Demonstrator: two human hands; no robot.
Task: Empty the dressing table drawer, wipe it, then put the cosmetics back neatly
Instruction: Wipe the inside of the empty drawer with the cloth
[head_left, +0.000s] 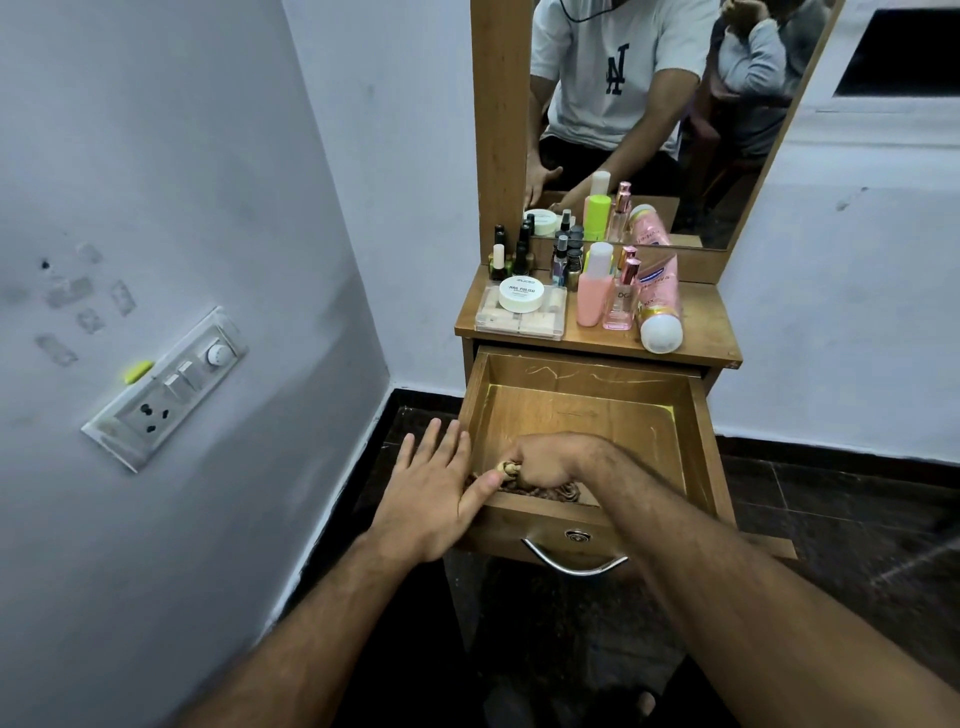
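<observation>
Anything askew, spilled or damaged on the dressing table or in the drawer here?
One thing: the pink tube lies on its side on the tabletop, while the bottles beside it stand upright. The drawer shows pale scratches on its inner back wall. No spill visible.

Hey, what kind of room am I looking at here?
Most likely a bedroom or dressing corner in a home. A narrow wooden dressing table stands against the wall with a tall mirror, its top crowded with nail polish bottles and other cosmetics, and its drawer pulled open.
</observation>
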